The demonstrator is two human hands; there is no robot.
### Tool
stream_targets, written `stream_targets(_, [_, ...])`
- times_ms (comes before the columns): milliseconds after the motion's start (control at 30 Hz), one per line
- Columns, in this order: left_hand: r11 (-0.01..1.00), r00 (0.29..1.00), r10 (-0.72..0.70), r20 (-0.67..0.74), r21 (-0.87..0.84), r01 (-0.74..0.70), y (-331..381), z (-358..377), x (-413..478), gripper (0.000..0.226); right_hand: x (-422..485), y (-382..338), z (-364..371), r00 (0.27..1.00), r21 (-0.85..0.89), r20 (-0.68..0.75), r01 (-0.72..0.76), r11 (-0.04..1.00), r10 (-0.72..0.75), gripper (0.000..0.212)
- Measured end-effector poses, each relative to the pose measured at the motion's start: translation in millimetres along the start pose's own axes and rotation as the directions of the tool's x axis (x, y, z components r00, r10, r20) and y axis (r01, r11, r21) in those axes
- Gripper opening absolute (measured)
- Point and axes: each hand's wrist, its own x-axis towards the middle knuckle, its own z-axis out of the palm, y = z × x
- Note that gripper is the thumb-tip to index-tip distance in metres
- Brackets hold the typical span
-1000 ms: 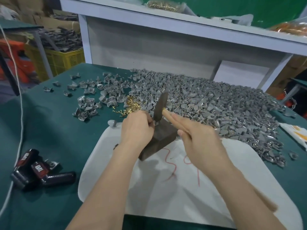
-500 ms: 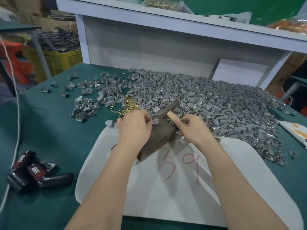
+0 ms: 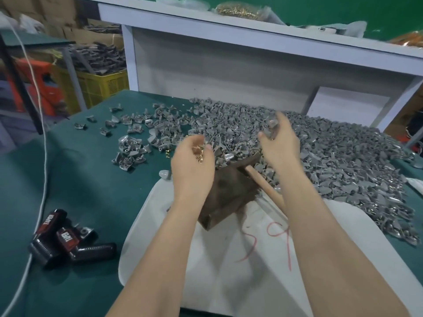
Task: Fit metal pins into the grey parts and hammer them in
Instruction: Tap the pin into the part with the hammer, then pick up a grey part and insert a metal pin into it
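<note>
Closest to me lies the white board point(image 3: 229, 259) with red scrawl on it, flat on the green cloth point(image 3: 91, 179). Off to my left on that cloth sits a black-and-red tool point(image 3: 64, 239), and a white cord point(image 3: 43, 156) trails past it.

At the board's far end stands the dark block point(image 3: 229, 195). The hammer point(image 3: 263, 186) lies loose across it, head on the block's top and wooden handle slanting down toward my right forearm; neither hand is on it.

My left hand point(image 3: 192, 165) hangs above the block's left side, fingers curled round a small bunch of gold pins point(image 3: 197, 152). A few loose ones lie on the cloth just to its left.

My right hand point(image 3: 279, 145) is raised farther out, over the near edge of the heap of grey parts point(image 3: 332, 161). Its thumb and fingertips pinch one grey part point(image 3: 272, 123); motion blur hides how it is turned.

The heap spreads across the right and far side of the cloth, and a thinner scatter lies to the left.

Beyond the table's left edge is a yellow crate point(image 3: 100, 85). Behind the heap rises a white shelf point(image 3: 251, 42), with a bag point(image 3: 240, 10) of gold-coloured bits on top.
</note>
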Motion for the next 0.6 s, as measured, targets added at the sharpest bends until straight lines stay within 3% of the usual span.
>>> stream_targets(67, [0.980,0.980,-0.115,-0.163,-0.182,0.084,0.7,-6.0,5.8,0.020,4.9,-4.8,10.7,0.991,-0.227,0.101,-0.059,0.972,0.084,0.078])
stream_targets(133, [0.925,0.939,-0.231,-0.256,-0.358,0.130,-0.2,-11.9,10.4,0.020,-6.1,-14.3,34.2,0.968,-0.289,0.239,0.147,0.946,-0.077,0.072])
stream_targets(200, [0.865,0.894,-0.320,-0.314,-0.482,0.140,-2.6,-16.3,14.6,0.021,-25.2,-29.7,62.8,0.857,-0.169,0.428,0.389,0.906,-0.288,0.053])
stream_targets(267, [0.822,0.857,-0.381,-0.346,-0.551,0.143,-5.5,-19.5,17.8,0.020,-41.5,-45.8,90.8,0.729,-0.166,0.608,0.504,0.848,-0.314,0.039])
stream_targets(333, [0.808,0.841,-0.406,-0.356,-0.570,0.149,-8.2,-20.6,19.5,0.020,-48.6,-56.5,116.1,0.650,-0.256,0.701,0.613,0.747,-0.294,0.029])
stream_targets(500, [0.819,0.844,-0.396,-0.362,-0.554,0.147,-7.5,-20.2,20.0,0.021,-43.9,-67.9,130.4,0.653,-0.249,0.698,0.607,0.754,-0.294,0.025])
stream_targets(600, [0.861,0.890,-0.340,-0.303,-0.481,0.165,-6.5,-19.9,18.7,0.020,-37.8,-60.2,102.7,0.788,-0.073,0.528,0.414,0.907,-0.317,0.011])
